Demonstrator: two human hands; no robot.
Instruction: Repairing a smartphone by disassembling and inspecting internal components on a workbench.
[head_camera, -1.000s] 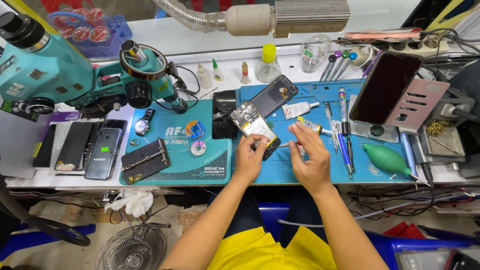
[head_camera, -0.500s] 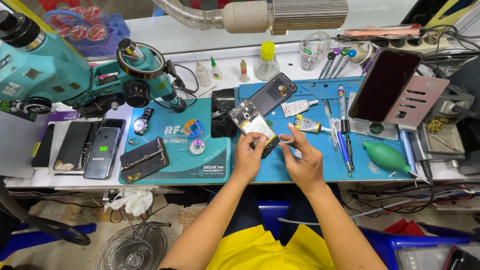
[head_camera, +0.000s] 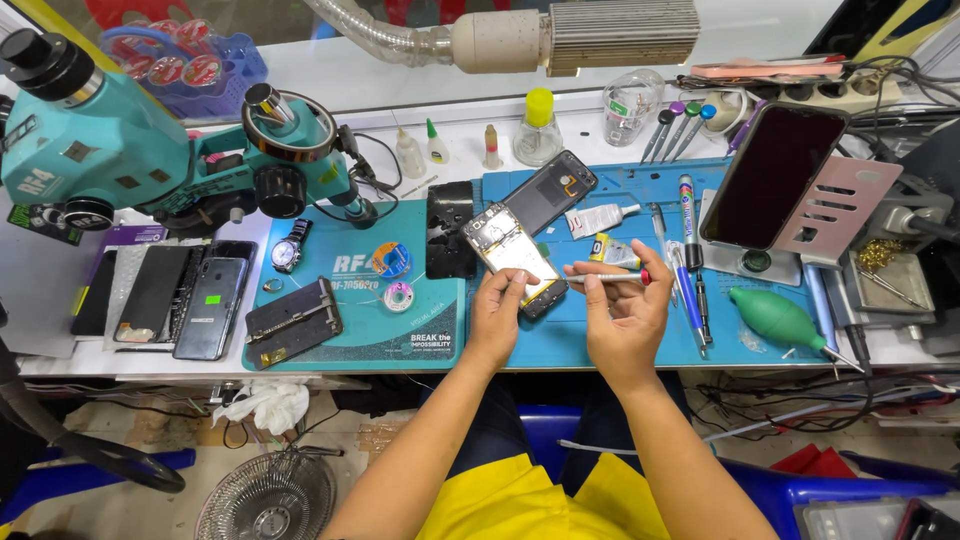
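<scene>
Head view: left hand (head_camera: 497, 318) is pinching the opened, backless phone (head_camera: 512, 253), long axis running toward upper left of frame, while right hand (head_camera: 625, 315) is pinching a slim red-tipped screwdriver (head_camera: 606, 277) lying crosswise just right of it.

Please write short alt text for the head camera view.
A person's left hand steadies an opened phone on a blue work mat while the right hand holds a slim screwdriver near it. A teal microscope stands at left.

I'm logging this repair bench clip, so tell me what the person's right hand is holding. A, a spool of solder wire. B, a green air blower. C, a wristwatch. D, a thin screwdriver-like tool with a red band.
D: the right hand pinches a thin tool with a red band, its tip towards the opened phone that the left hand steadies.
</scene>
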